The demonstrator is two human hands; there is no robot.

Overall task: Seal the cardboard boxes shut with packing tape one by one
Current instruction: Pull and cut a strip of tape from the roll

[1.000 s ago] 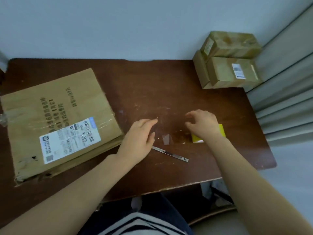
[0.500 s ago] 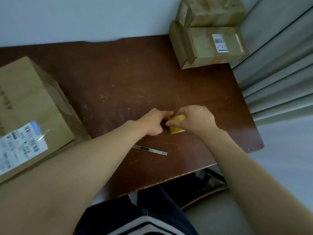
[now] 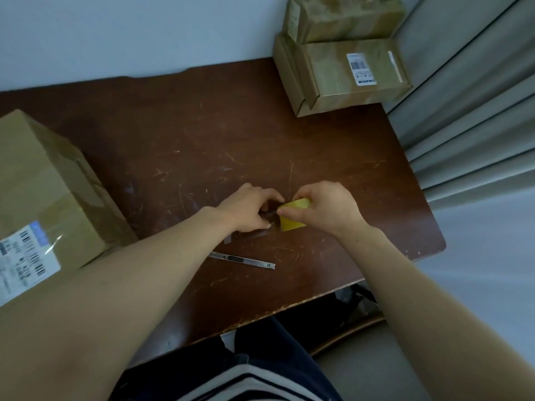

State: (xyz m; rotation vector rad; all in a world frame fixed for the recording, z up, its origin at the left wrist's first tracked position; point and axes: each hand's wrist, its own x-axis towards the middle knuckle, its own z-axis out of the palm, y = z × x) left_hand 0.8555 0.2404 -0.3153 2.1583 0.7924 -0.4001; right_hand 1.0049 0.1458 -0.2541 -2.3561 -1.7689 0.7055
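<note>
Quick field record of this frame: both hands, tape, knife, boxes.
right hand: grips the yellow tape roll, mid-table
left hand: fingers curled at the roll's edge; whether they pinch the tape end is unclear
utility knife: flat on the table, nearer the person than both hands, untouched
large box: left side, shipping label facing up
small boxes: two stacked, far right corner

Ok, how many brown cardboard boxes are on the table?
3: large cardboard box at the left edge; small top box stacked on labelled lower box in the far right corner. Another may hide beside them.
</note>
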